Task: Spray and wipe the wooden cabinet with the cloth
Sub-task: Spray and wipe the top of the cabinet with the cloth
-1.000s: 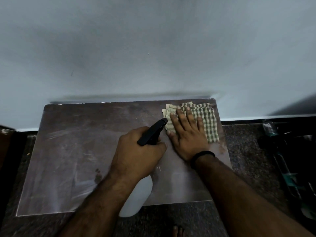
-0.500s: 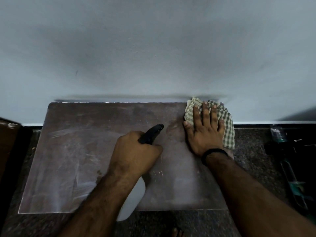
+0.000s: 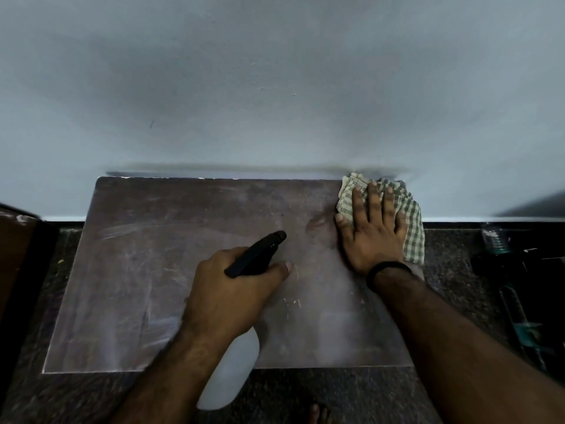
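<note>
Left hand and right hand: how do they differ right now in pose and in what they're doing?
The left hand is curled round the spray bottle, near the cabinet top's middle; the right hand lies flat, fingers straight, at the far right corner. The left holds its bottle above the surface; the right presses the checked cloth onto it. Only the right wrist wears a black band. Both are over the cabinet top.

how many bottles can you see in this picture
2: a white spray bottle gripped in the left hand over the cabinet, and a clear bottle on the floor at right. More may be hidden.
</note>
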Demonstrator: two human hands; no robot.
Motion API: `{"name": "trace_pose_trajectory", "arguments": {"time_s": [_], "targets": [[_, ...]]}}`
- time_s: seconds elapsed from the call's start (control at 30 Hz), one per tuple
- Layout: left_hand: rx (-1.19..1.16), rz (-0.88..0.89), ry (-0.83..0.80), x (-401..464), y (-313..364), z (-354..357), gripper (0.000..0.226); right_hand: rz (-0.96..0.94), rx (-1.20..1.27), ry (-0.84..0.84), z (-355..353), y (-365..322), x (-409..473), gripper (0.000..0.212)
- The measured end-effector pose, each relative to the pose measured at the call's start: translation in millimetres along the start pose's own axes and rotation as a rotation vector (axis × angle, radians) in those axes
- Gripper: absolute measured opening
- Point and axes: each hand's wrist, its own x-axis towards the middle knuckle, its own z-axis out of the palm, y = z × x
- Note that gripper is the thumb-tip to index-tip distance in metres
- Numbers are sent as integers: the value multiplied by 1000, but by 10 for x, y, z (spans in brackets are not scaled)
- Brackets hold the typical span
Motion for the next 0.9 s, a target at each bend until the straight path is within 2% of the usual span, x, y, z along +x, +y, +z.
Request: {"name": "trace_pose_trajectory", "arguments": {"time_s": [0.43,0.53,0.67,0.9], "targets": [[14,-10,26,-96,-264,-85,20,30,-20,-22,-20,-97,-203,71],[28,-18,36,-74,-247,-71,28,18,-36,-60,-149,-61,-206,66],[35,-4,33,-10,-226,-86,18,-27,-48,-2,-225,125,-126,59],[57,14,11,9,-310,-176,26,18,-44,58,-36,104,-115,65]]}}
